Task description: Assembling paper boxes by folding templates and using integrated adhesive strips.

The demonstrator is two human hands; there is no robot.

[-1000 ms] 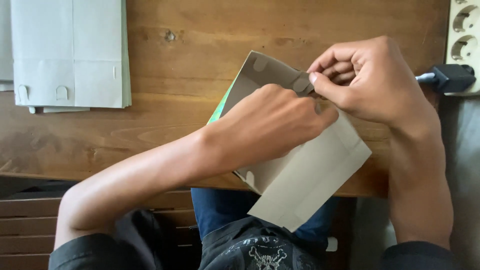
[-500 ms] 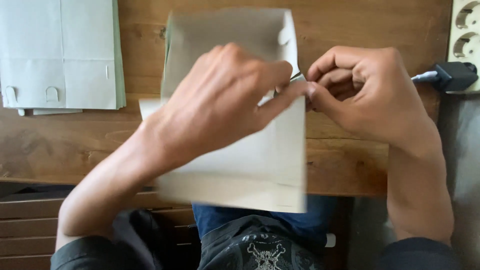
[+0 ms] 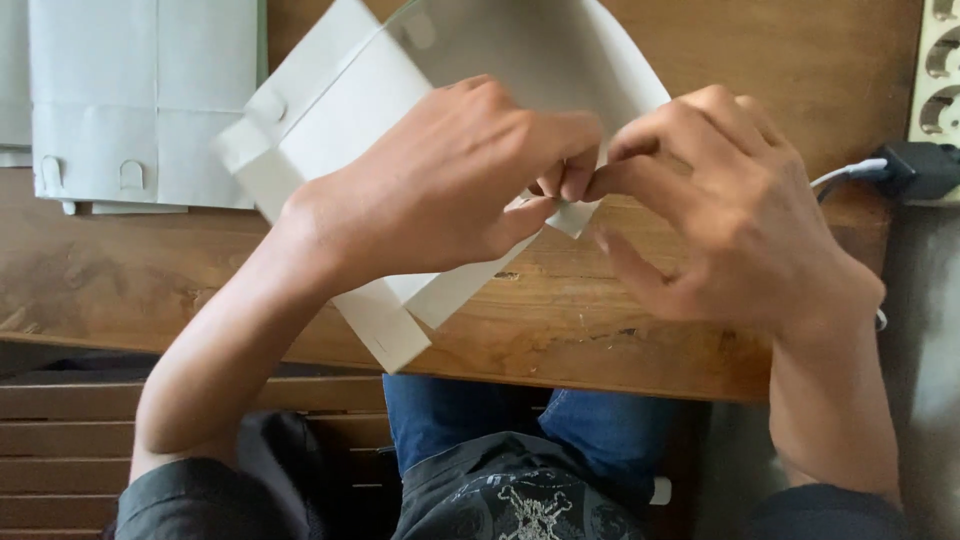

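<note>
Wooden table (image 3: pixel 700 330), centre frame; flat cartons (image 3: pixel 140 100) upper left, socket strip (image 3: pixel 940 70) upper right. Left hand (image 3: pixel 440 190) and right hand (image 3: pixel 730 230): each grip pinched shut on white box (image 3: pixel 340 120).

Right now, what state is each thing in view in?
Cardboard box: half-folded, lifted at a tilt over the table, flaps loose.
Left hand: grip closed on the box's corner flap.
Right hand: pinching the same flap.
Flat box blanks: unfolded, lying flat on the wooden table.
Black plug: at the white power strip; whether seated, cannot tell.
</note>
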